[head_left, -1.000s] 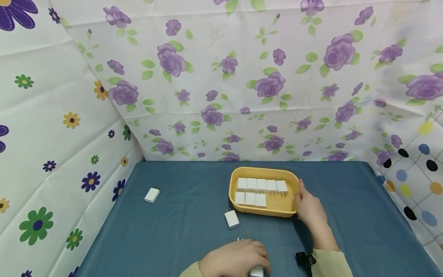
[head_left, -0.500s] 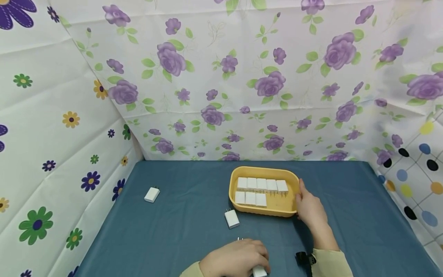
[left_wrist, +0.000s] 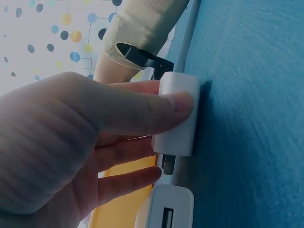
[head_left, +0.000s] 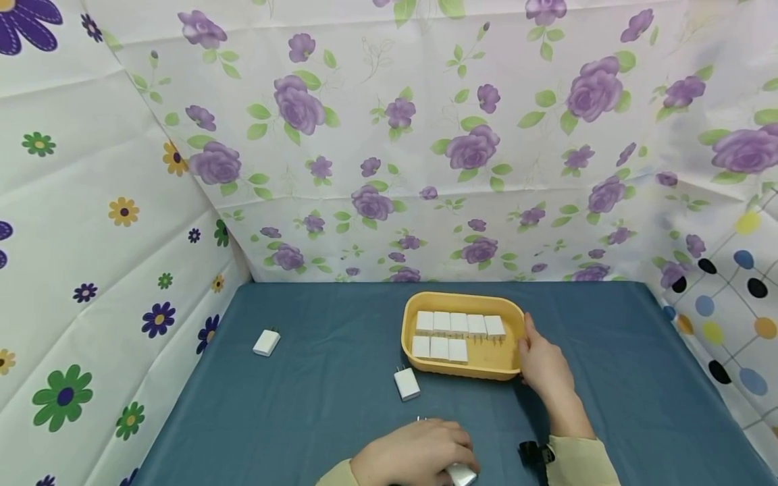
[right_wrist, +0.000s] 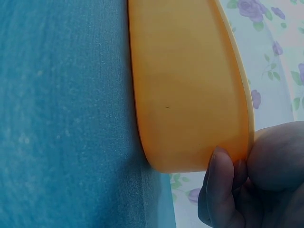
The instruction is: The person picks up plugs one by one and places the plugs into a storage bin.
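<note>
Our left hand [head_left: 416, 453] pinches a white charger [left_wrist: 175, 140] in front of the yellow tray [head_left: 468, 370]; our right hand [head_left: 547, 368] grips its right end. Let's pinch snugly, tray steady.

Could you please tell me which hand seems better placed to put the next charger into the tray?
Probably the left hand: it pinches a charger between thumb and fingers, while the right hand is occupied holding the right end of the yellow tray.
</note>
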Tool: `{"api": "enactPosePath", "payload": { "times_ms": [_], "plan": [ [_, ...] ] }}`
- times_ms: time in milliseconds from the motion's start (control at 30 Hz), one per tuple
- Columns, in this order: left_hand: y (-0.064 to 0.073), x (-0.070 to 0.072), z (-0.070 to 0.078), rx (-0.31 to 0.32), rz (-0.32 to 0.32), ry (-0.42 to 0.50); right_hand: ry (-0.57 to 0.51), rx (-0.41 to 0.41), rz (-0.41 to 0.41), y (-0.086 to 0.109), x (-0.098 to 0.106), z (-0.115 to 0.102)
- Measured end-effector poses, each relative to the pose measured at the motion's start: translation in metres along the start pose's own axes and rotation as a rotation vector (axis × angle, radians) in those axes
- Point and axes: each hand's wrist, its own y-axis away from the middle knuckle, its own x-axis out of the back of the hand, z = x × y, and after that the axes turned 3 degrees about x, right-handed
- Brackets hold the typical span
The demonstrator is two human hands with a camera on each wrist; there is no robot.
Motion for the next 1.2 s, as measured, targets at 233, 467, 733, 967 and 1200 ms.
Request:
{"api": "enactPosePath", "payload": {
  "times_ms": [233, 467, 733, 967, 1200],
  "plan": [
    [0.001, 0.001, -0.002, -0.009, 0.025, 0.022, 0.001, -0.003, 0.000, -0.001, 0.000, -0.002],
    [0.001, 0.003, -0.002, -0.034, 0.111, -0.028, 0.001, -0.004, -0.001, -0.001, 0.001, -0.002],
    [0.000, 0.003, 0.001, 0.028, 0.281, -0.068, -0.004, 0.002, -0.004, -0.001, 0.001, -0.002],
    [-0.001, 0.009, 0.003, 0.128, 0.383, 0.018, -0.014, 0.001, -0.002, 0.000, 0.001, -0.003],
    [-0.003, 0.015, 0.005, 0.158, 0.498, 0.089, -0.008, -0.002, 0.005, 0.000, 0.001, 0.000]
  ]
}}
